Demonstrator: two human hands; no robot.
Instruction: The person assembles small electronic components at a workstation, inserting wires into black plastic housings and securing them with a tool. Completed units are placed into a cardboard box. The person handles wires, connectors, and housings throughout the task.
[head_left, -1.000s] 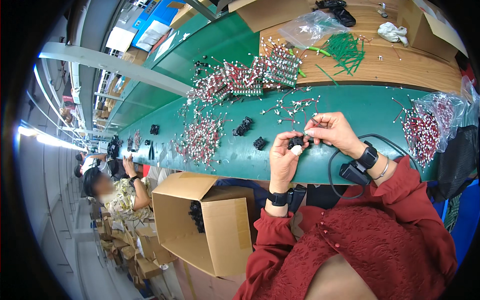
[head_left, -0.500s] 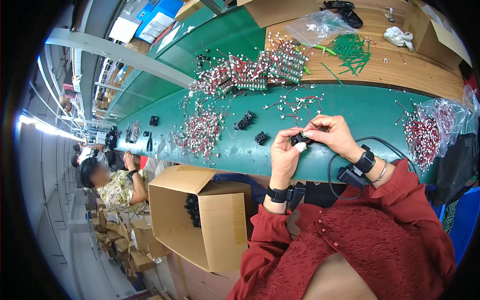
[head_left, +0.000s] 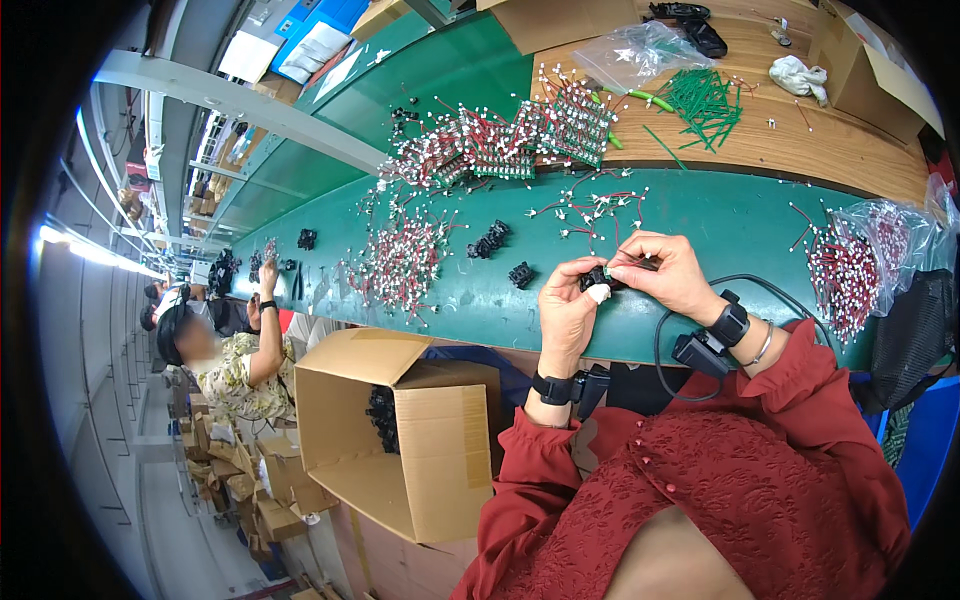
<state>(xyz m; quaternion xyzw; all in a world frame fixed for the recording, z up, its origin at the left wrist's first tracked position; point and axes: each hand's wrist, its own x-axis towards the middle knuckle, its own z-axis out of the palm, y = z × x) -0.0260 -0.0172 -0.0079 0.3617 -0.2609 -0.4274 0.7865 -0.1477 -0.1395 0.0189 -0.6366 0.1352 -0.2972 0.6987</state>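
Between both hands, just above the green work surface (head_left: 460, 290), is a small black plastic part (head_left: 597, 279). My left hand (head_left: 567, 308) is closed round this part, with a white covering on the thumb tip. My right hand (head_left: 664, 274) meets it from the other side, thumb and fingertips pinched together at its top. A tiny bit of green shows at those fingertips; what exactly they pinch is too small to name. Left of my hands lie another black plastic part (head_left: 520, 275) and a short row of similar parts (head_left: 489, 241). Red-wired leads with white connectors (head_left: 600, 208) lie beyond.
A heap of wired connectors (head_left: 400, 262) and stacked green circuit boards (head_left: 575, 125) lie left and far. Green strips (head_left: 703, 103) are on the wooden top; bagged leads (head_left: 850, 262) lie right. An open cardboard box (head_left: 440, 460) stands left; a co-worker (head_left: 240, 370) sits beyond.
My hands stay nearly in place around the black part, with the right fingers shifting slightly. The co-worker's hand has risen and reached farther over the bench.
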